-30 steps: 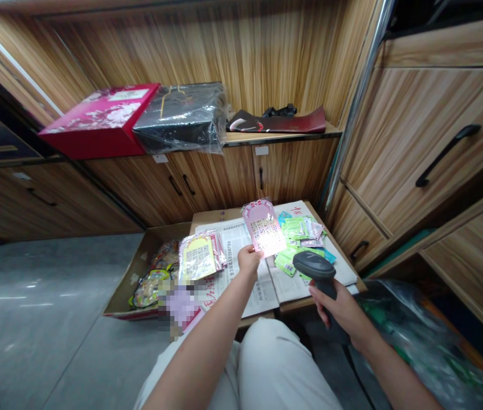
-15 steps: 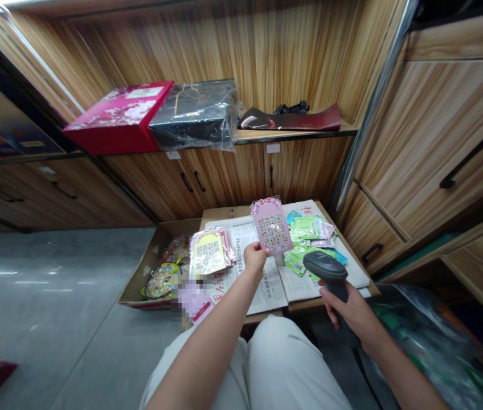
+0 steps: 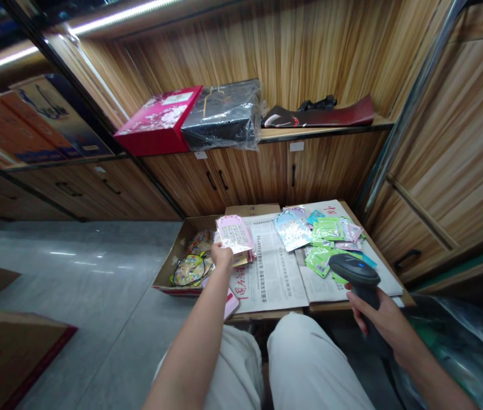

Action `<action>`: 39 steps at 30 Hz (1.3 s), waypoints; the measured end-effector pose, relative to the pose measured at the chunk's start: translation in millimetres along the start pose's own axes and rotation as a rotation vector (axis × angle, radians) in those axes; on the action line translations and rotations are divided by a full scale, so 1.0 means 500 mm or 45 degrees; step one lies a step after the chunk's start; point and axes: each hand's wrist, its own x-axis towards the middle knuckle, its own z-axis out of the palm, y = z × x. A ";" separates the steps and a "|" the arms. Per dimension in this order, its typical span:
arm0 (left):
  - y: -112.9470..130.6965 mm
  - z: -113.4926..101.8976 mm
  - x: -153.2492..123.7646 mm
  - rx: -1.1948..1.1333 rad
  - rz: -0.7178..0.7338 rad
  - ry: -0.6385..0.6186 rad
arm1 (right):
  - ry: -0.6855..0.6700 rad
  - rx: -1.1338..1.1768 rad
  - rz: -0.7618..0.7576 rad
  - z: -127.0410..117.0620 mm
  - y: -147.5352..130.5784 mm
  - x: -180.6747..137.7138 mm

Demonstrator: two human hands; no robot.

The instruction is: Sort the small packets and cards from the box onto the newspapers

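Observation:
My left hand [image 3: 223, 256] pinches the lower edge of a pink card [image 3: 235, 232] in a clear sleeve, held over a pile of similar sleeved cards [image 3: 244, 257] on the newspaper. My right hand [image 3: 373, 316] is wrapped around the handle of a dark barcode scanner [image 3: 355, 272], its head pointing left and a small blue light showing on top. Just beyond the scanner lie several green packets [image 3: 329, 229], mixed with pink and blue ones. A shiny light-blue sleeved card [image 3: 293, 229] lies to the left of the packets.
Newspaper [image 3: 282, 285] covers the cardboard surface before my knees. An open cardboard box [image 3: 167, 273] with bagged items stands at its left. Behind are wooden cabinets [image 3: 250, 176] and a shelf with a magenta box [image 3: 156, 122] and a wrapped black box [image 3: 222, 117]. Another carton [image 3: 11, 353] sits on the floor.
My left hand has moved left with the pink card, from the middle of the newspaper to the card pile. A light-blue card now shows beside the packets. The view has turned left.

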 end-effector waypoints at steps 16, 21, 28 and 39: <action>-0.022 -0.037 -0.068 1.175 0.806 -0.463 | -0.034 -0.070 0.015 -0.002 -0.006 -0.008; -0.044 -0.020 -0.071 1.248 0.758 -0.573 | -0.024 -0.074 -0.018 -0.002 -0.005 -0.010; -0.031 -0.021 -0.080 1.224 0.787 -0.514 | -0.047 -0.024 0.010 -0.004 0.002 -0.003; 0.023 0.174 -0.164 0.379 0.686 -0.734 | 0.006 -0.008 0.048 -0.017 0.004 0.010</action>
